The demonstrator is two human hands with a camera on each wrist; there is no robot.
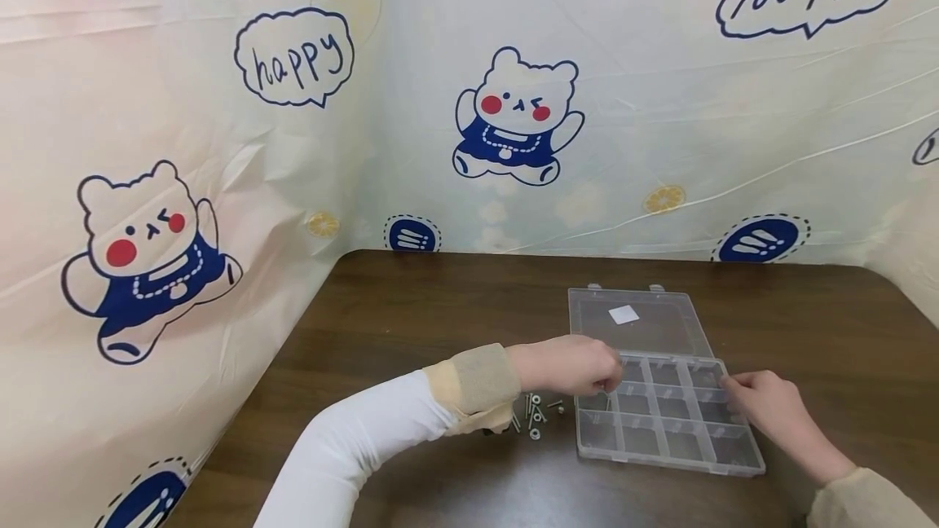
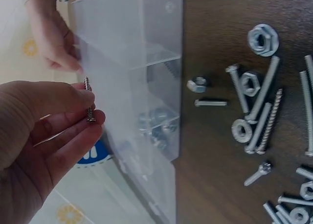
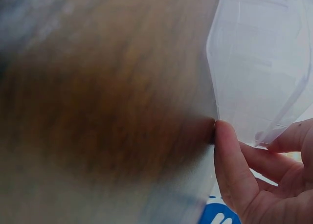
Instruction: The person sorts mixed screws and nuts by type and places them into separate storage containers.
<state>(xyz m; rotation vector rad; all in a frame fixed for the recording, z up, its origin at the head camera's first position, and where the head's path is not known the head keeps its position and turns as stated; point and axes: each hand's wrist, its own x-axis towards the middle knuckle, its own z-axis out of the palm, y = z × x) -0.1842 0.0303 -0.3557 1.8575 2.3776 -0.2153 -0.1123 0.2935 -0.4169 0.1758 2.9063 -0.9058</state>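
My left hand [image 1: 579, 365] pinches a small silver screw [image 2: 89, 104] between thumb and fingertips, its pointed end up in the left wrist view. It is above the left columns of a clear plastic compartment box [image 1: 671, 460]. The box lies on the table with its clear lid [image 1: 663, 328] folded back. At the box's right side, my right hand [image 1: 778, 410] grips the edge, thumb and fingers on the plastic wall [image 3: 259, 67]. Through the box's side in the left wrist view, several nuts [image 2: 159, 128] show in one compartment.
Left of the box, loose bolts [image 2: 264, 89], nuts, washers [image 2: 242, 131] and screws lie on the brown table [image 1: 440, 308], partly hidden by my left forearm in the head view. A white label [image 1: 623, 314] is on the lid. A printed curtain [image 1: 411, 104] hangs behind.
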